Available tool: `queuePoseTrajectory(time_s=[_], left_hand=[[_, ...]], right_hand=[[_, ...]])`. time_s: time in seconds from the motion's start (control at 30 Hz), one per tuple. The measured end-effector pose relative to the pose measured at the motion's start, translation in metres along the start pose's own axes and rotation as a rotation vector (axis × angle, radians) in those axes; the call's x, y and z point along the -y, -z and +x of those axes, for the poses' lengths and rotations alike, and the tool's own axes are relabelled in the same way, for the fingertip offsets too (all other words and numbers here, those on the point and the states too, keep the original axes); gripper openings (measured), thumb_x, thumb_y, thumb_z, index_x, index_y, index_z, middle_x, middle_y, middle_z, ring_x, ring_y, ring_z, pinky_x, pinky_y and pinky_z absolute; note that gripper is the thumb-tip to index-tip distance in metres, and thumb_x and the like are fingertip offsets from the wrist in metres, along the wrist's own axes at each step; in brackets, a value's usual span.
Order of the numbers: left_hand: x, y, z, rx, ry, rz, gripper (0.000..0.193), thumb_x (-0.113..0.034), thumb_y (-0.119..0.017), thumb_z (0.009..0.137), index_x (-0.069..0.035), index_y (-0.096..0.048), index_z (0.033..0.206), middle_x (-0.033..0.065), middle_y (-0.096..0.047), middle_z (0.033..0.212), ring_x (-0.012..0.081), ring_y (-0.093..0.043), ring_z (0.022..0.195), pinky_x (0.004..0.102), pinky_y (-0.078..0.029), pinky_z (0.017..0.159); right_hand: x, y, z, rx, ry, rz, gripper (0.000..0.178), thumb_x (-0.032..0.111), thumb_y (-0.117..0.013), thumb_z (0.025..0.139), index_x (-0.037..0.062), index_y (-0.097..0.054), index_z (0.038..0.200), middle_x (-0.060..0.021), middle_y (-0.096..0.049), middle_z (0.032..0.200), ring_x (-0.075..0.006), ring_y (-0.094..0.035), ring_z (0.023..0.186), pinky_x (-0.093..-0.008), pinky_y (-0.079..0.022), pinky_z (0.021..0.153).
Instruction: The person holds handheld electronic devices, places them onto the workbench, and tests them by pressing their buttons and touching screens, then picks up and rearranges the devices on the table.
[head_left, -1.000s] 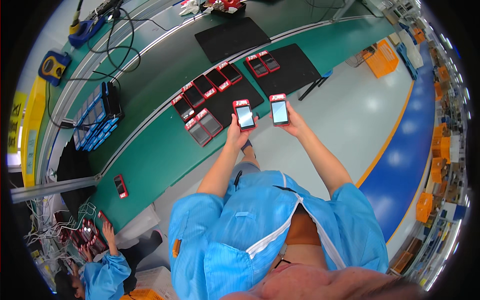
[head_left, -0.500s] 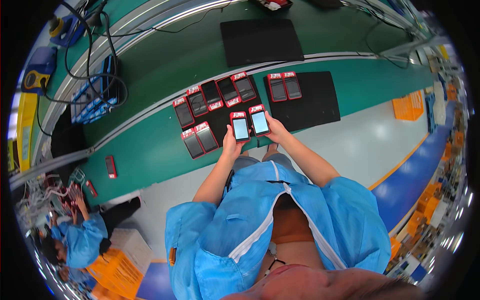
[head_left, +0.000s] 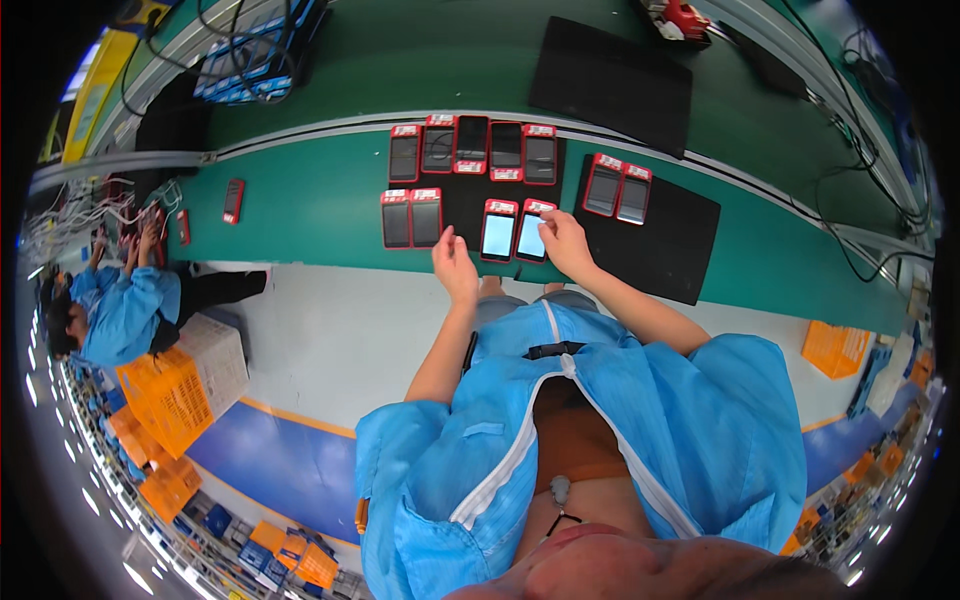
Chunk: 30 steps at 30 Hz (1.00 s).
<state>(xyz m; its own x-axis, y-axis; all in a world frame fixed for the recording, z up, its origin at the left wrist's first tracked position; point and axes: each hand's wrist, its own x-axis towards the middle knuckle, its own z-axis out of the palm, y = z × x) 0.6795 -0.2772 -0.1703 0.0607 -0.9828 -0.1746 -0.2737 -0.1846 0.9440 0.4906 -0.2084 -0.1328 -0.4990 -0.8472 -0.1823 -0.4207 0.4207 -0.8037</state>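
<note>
Two red-cased phones with lit screens lie side by side on a black mat (head_left: 470, 205) at the near edge of the green bench (head_left: 310, 200). My left hand (head_left: 455, 265) hovers just left of the left lit phone (head_left: 497, 230), fingers apart, holding nothing. My right hand (head_left: 566, 242) has its fingertips gripping the upper right edge of the right lit phone (head_left: 530, 236). Behind them stands a row of several dark-screened red phones (head_left: 472, 148). Two more dark phones (head_left: 411, 218) lie left of my left hand.
A second black mat (head_left: 665, 235) to the right carries two red phones (head_left: 618, 190). A third mat (head_left: 610, 72) lies further back. A lone phone (head_left: 232, 200) sits far left. A co-worker in blue (head_left: 120, 305) sits beside orange crates (head_left: 180, 385). Cables and a blue tray (head_left: 250, 60) lie behind.
Both lit phones, held up in my hands before, now lie on the mat. My left hand has let go of its phone. The view has swung, so the bench looks level.
</note>
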Motion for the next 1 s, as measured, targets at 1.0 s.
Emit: queuePoseTrajectory(time_s=[1.0], left_hand=[[-0.074, 0.223, 0.065, 0.781, 0.363, -0.797, 0.042, -0.026, -0.043, 0.103, -0.006, -0.036, 0.138, 0.0211, -0.055, 0.122, 0.0309, -0.061, 0.107, 0.0523, -0.054, 0.088]], right_hand=[[0.138, -0.059, -0.053, 0.609, -0.477, 1.516, 0.044, 0.039, -0.043, 0.101, 0.0068, -0.048, 0.13, -0.0214, -0.06, 0.114, -0.0295, -0.061, 0.095, -0.0427, -0.05, 0.081]])
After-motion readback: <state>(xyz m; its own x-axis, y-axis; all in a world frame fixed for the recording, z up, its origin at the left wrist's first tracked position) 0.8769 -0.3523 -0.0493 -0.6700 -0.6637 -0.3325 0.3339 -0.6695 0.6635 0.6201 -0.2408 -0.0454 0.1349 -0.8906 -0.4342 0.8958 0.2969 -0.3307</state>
